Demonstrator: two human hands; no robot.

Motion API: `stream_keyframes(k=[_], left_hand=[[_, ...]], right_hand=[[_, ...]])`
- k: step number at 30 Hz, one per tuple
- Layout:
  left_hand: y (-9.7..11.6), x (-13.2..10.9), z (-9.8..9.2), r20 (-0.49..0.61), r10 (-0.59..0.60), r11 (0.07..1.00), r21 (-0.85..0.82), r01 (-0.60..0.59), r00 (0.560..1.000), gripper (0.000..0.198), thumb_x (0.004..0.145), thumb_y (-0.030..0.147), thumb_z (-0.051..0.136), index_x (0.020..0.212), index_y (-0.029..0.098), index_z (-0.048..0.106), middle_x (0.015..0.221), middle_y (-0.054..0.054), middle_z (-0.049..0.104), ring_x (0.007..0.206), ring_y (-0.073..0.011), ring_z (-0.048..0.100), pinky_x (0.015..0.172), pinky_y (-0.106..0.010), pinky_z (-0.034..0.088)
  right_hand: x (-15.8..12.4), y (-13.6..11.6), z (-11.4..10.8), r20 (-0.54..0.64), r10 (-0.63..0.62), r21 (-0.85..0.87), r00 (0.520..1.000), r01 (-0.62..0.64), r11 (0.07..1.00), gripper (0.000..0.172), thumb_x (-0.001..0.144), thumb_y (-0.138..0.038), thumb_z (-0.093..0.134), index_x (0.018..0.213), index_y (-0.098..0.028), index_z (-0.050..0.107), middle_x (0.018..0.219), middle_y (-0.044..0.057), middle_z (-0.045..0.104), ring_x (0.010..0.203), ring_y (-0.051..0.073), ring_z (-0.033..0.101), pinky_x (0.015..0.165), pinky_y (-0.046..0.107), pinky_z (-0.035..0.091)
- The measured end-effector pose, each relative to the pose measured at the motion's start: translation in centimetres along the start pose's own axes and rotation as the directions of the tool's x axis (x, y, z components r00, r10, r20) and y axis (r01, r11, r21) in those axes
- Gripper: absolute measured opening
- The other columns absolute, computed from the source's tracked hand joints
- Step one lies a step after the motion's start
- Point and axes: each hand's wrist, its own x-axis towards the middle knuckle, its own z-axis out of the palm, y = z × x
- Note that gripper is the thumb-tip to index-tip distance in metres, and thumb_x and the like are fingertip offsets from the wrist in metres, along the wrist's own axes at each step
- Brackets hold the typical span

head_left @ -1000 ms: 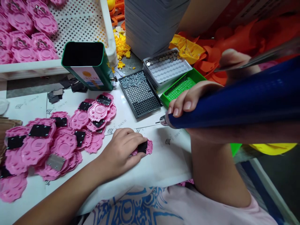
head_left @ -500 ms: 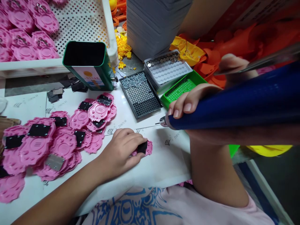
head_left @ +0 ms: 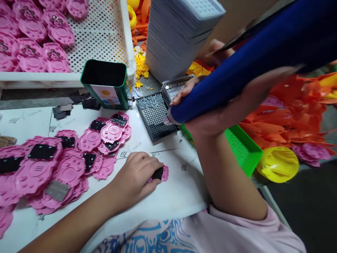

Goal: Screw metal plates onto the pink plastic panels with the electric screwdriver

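My left hand (head_left: 138,175) presses a pink plastic part (head_left: 165,173) against the white-covered tabletop, fingers curled over it. A black plate (head_left: 158,173) lies on that part, partly under my fingers. In my right hand (head_left: 207,123) is a blue electric screwdriver (head_left: 223,80), held at a slant with its nose pointing down and left. The nose is over the right side of a black perforated tray (head_left: 160,133) that bears many small silver screws (head_left: 150,102); its bit is blurred, so contact with a screw cannot be told. Pink parts with plates (head_left: 39,168) are heaped to the left.
A green tin (head_left: 123,96) stands behind the heap, with loose dark plates (head_left: 62,109) beside it. A white crate (head_left: 129,45) of pink parts is behind. Right of centre are a tall stack of trays (head_left: 171,42), a green tray (head_left: 249,158) and orange parts (head_left: 289,116).
My right hand has carried the screwdriver left and tipped its nose down, from right of the screw tray to over it. My left hand keeps hold of the pink part. The view has shifted slightly.
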Motion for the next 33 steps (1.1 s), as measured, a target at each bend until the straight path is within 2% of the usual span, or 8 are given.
stream_keyframes(k=[2, 5, 7, 12, 20, 25, 28, 33], left_hand=[[0.0, -0.1, 0.0, 0.008, -0.003, 1.000, -0.003, 0.003, 1.000, 0.023, 0.092, 0.019, 0.060, 0.114, 0.015, 0.061, 0.103, -0.006, 0.072, 0.095, -0.0229, 0.057, 0.087, -0.038, 0.041], [-0.1, -0.1, 0.2, 0.016, -0.006, 1.000, -0.008, 0.006, 1.000, 0.026, 0.091, 0.020, 0.062, 0.117, 0.014, 0.062, 0.105, -0.006, 0.072, 0.097, -0.0235, 0.057, 0.088, -0.039, 0.041], [-0.2, -0.2, 0.3, 0.017, -0.001, 1.000, -0.011, 0.001, 1.000, 0.028, 0.091, 0.020, 0.062, 0.118, 0.013, 0.062, 0.107, -0.006, 0.072, 0.098, -0.0241, 0.056, 0.088, -0.039, 0.041], [-0.3, -0.3, 0.3, 0.025, -0.016, 1.000, -0.022, 0.017, 1.000, 0.029, 0.091, 0.020, 0.062, 0.119, 0.014, 0.061, 0.110, -0.007, 0.072, 0.099, -0.0246, 0.056, 0.089, -0.040, 0.042], [-0.2, -0.3, 0.2, 0.030, -0.021, 1.000, -0.010, 0.021, 0.999, 0.029, 0.091, 0.021, 0.061, 0.119, 0.015, 0.063, 0.109, -0.007, 0.073, 0.100, -0.0246, 0.057, 0.089, -0.040, 0.043], [-0.2, -0.2, 0.1, 0.051, -0.029, 1.000, -0.011, 0.029, 0.998, 0.027, 0.093, 0.023, 0.059, 0.119, 0.016, 0.063, 0.108, -0.008, 0.073, 0.099, -0.0251, 0.058, 0.088, -0.041, 0.044], [-0.2, -0.2, 0.1, 0.046, -0.031, 0.999, -0.014, 0.032, 0.998, 0.027, 0.093, 0.023, 0.059, 0.118, 0.017, 0.063, 0.107, -0.009, 0.073, 0.098, -0.0253, 0.058, 0.088, -0.041, 0.044], [-0.1, -0.1, 0.1, 0.028, -0.030, 0.999, -0.022, 0.031, 0.999, 0.025, 0.091, 0.020, 0.061, 0.115, 0.016, 0.064, 0.103, -0.008, 0.073, 0.096, -0.0245, 0.059, 0.087, -0.040, 0.044]], right_hand=[[0.2, 0.8, 0.8, -0.049, -0.099, 0.051, 0.994, 0.102, 0.993, 0.046, 0.075, -0.070, 0.060, 0.070, -0.026, 0.050, 0.055, -0.005, 0.054, 0.043, 0.010, 0.057, 0.042, 0.024, 0.047], [0.2, 1.1, 1.4, -0.063, -0.124, 0.080, 0.990, 0.129, 0.988, 0.036, 0.071, -0.062, 0.068, 0.081, -0.028, 0.060, 0.053, -0.007, 0.051, 0.040, 0.012, 0.056, 0.039, 0.026, 0.047], [0.2, 1.1, 1.6, -0.073, -0.125, 0.093, 0.989, 0.131, 0.987, 0.037, 0.070, -0.060, 0.068, 0.084, -0.027, 0.061, 0.053, -0.007, 0.051, 0.040, 0.012, 0.057, 0.040, 0.026, 0.048], [0.3, 1.5, 1.7, -0.053, -0.165, 0.056, 0.985, 0.168, 0.984, 0.038, 0.076, -0.060, 0.063, 0.072, -0.025, 0.051, 0.053, -0.007, 0.049, 0.045, 0.011, 0.063, 0.041, 0.021, 0.047], [0.7, 2.0, 1.2, 0.028, -0.207, 0.169, 0.978, 0.199, 0.965, 0.038, 0.074, -0.059, 0.070, 0.069, -0.025, 0.055, 0.053, -0.008, 0.054, 0.039, 0.009, 0.057, 0.038, 0.021, 0.048], [0.7, 2.4, 0.4, 0.084, -0.163, 0.056, 0.983, 0.158, 0.986, 0.050, 0.066, -0.075, 0.068, 0.086, -0.031, 0.059, 0.057, -0.006, 0.057, 0.045, 0.015, 0.061, 0.045, 0.029, 0.053], [0.6, 2.3, 0.0, 0.050, -0.142, 0.006, 0.989, 0.142, 0.990, 0.053, 0.070, -0.082, 0.057, 0.081, -0.030, 0.056, 0.058, -0.005, 0.057, 0.045, 0.014, 0.059, 0.046, 0.029, 0.051], [0.5, 1.2, -1.8, 0.148, 0.135, -0.128, 0.980, -0.117, 0.985, 0.051, 0.075, -0.077, 0.057, 0.088, -0.028, 0.063, 0.068, -0.001, 0.059, 0.068, 0.022, 0.073, 0.053, 0.032, 0.057]])
